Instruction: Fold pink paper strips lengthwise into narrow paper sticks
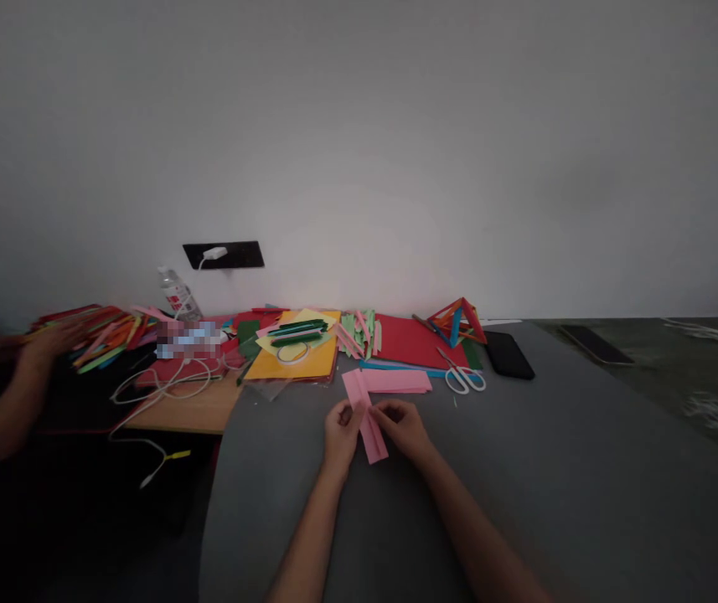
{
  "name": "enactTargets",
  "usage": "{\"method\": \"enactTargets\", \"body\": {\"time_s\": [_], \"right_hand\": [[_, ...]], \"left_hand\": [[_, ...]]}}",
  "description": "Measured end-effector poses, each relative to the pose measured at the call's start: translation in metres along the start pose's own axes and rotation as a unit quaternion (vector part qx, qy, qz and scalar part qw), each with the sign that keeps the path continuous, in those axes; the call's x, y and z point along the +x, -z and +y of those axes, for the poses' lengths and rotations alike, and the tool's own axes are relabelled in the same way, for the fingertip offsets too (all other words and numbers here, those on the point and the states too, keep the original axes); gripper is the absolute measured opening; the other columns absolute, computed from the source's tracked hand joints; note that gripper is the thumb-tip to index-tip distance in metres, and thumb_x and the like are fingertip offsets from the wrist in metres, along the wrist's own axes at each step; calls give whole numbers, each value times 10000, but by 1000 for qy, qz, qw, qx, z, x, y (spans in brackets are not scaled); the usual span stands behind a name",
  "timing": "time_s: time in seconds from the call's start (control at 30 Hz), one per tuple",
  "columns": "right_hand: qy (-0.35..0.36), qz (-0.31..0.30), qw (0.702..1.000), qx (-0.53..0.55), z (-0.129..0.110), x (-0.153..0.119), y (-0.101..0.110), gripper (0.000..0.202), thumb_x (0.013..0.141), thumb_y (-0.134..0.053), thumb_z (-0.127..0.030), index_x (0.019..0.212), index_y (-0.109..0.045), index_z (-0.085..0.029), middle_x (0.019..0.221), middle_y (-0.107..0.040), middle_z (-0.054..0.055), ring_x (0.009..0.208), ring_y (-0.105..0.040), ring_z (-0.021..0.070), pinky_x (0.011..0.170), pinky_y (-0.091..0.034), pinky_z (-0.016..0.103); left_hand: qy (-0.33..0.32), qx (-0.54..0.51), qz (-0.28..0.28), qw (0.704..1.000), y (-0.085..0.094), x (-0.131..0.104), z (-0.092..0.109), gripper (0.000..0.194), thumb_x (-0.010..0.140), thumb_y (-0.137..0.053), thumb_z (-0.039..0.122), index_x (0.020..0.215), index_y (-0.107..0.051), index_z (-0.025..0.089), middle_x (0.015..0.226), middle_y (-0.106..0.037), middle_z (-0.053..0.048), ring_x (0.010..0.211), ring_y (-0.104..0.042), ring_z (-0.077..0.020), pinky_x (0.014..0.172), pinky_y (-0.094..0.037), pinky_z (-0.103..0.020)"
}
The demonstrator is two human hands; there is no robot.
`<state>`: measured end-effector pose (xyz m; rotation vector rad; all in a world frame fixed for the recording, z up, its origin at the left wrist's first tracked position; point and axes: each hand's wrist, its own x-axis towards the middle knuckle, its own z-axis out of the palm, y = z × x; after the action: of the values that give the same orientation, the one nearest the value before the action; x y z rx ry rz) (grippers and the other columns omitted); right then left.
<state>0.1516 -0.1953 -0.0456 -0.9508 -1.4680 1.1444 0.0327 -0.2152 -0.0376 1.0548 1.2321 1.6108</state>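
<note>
A pink paper strip (374,445) with creases running along its length is held between my two hands, tilted over the grey table. My left hand (342,431) grips its left edge with thumb and fingers. From the other side, my right hand (404,427) pinches the same strip near its middle. Just beyond it lie more pink paper strips (400,382), partly covered by the held one. A pair of white-handled scissors (464,380) rests to the right of these, close to blue strips (389,367).
At the back are red paper (412,339), yellow paper (261,363), green rolled sticks (299,331), a paper-stick pyramid (457,322) and a black phone (509,355). White cables (163,389) hang at left, near a bottle (178,293). Another person's arm (10,410) reaches toward colored strips.
</note>
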Motion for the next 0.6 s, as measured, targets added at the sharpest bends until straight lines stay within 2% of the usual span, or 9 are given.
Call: {"method": "enactTargets", "body": {"time_s": [0.13, 0.27, 0.6], "right_hand": [[-2, -14, 1000, -4, 1, 0, 0, 286, 695, -550, -401, 621, -613, -133, 578, -595, 13, 528, -514, 116, 519, -408, 226], [-8, -19, 1000, 4, 1, 0, 0, 303, 685, -554, -426, 633, -621, -135, 591, -607, 20, 547, -530, 125, 529, -413, 232], [-27, -29, 999, 9, 5, 0, -2, 314, 677, -555, -435, 649, -615, -128, 571, -585, 7, 510, -493, 102, 478, -379, 206]], "left_hand": [[7, -2, -4, 1000, 1, 0, 1, 232, 585, -657, 334, 674, -631, 121, 592, -600, -10, 570, -529, -123, 547, -398, -210], [4, 4, -31, 1000, 3, 0, -1, 254, 607, -641, 347, 707, -635, 113, 611, -607, -23, 615, -542, -146, 575, -412, -226], [25, -20, 47, 998, 0, -1, 0, 287, 585, -656, 354, 725, -627, 106, 655, -615, -37, 596, -532, -132, 528, -397, -204]]}}
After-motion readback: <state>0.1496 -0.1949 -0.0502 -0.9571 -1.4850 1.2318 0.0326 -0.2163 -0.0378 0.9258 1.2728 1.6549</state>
